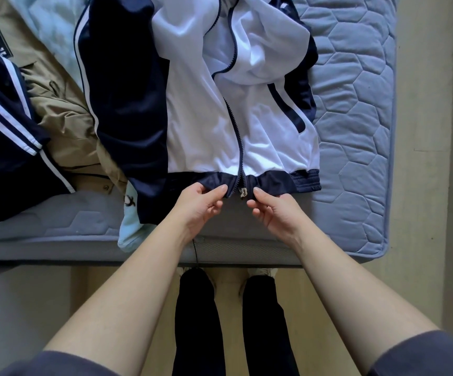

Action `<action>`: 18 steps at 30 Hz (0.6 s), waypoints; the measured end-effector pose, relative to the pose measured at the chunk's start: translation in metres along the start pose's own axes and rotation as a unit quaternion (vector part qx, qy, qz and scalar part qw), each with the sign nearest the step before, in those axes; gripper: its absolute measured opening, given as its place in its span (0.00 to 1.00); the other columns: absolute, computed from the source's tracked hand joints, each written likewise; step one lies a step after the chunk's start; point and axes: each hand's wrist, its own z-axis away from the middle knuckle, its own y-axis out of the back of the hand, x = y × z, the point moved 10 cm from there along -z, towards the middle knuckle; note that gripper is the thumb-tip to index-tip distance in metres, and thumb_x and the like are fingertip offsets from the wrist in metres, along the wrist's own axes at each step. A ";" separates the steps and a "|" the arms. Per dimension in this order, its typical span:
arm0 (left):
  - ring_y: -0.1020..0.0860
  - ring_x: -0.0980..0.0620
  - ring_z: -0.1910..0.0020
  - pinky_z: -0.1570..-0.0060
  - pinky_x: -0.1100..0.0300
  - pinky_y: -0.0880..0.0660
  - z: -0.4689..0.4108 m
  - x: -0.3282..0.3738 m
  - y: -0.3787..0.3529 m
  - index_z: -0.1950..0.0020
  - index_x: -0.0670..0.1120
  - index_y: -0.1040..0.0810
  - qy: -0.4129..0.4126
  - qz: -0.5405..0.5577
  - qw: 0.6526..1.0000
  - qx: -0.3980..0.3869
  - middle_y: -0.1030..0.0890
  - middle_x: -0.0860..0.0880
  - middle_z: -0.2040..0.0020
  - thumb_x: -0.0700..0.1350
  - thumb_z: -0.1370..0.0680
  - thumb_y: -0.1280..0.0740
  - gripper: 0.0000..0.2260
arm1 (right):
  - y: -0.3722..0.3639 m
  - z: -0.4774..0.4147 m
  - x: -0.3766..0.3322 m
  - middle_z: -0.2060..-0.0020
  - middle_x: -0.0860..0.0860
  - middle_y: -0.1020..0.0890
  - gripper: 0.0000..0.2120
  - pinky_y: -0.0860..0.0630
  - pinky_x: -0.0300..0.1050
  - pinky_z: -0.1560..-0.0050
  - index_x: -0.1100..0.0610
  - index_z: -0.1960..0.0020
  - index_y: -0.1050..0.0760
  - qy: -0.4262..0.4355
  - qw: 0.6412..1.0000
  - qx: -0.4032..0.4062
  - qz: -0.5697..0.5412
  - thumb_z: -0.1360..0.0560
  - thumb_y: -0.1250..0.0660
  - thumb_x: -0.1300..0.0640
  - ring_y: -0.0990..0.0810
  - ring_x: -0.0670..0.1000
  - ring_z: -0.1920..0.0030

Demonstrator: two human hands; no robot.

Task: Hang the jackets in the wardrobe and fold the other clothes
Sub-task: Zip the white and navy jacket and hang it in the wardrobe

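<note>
Two legs in dark trousers (198,321) stand on the pale floor (420,185), right by the near edge of the bed (355,104). Two bare arms reach out over that edge.

The left hand (200,206) pinches the dark blue hem (274,183) of the jacket (219,104), just left of the zip. Its thumb lies on top of the cloth and its fingers curl under it. The right hand (271,210) pinches the same hem just right of the zip, thumb on top too. Both hands are closed on the hem. The small metal zip pull (243,191) hangs between the two thumbs, very near both. The two hands are close together but do not touch.

The jacket lies flat on the bed, with its hem at the near edge, right at the hands. Its front is white, with a dark blue zip (236,126) that runs away from the hands and is open higher up. Its sides and sleeves are dark blue with white stripes.

Left of the jacket lies a tan garment (65,112), crumpled, and the jacket's sleeve partly covers it. Further left, a second dark blue garment with white stripes (8,126) lies on top of the tan one. A pale blue cloth (130,229) hangs over the near edge of the bed.
</note>
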 end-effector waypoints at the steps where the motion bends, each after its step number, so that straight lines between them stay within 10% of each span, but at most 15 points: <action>1: 0.25 0.58 0.72 0.71 0.68 0.27 0.001 0.001 0.000 0.54 0.41 0.25 -0.002 0.023 1.000 0.001 0.22 0.48 0.61 0.36 0.25 0.31 0.04 | 0.000 0.001 0.001 0.68 0.50 0.18 0.04 0.24 0.34 0.70 0.65 0.55 0.23 -0.001 1.000 -0.004 -0.002 0.24 0.33 0.63 0.17 0.45 0.65; 18: 0.22 0.58 0.69 0.67 0.67 0.26 0.023 0.029 -0.010 0.57 0.42 0.20 -0.158 0.018 0.984 0.076 0.19 0.52 0.69 0.34 0.27 0.29 0.04 | -0.017 0.014 0.000 0.68 0.52 0.17 0.05 0.21 0.34 0.67 0.66 0.55 0.24 0.013 0.994 -0.029 -0.105 0.22 0.37 0.66 0.17 0.45 0.66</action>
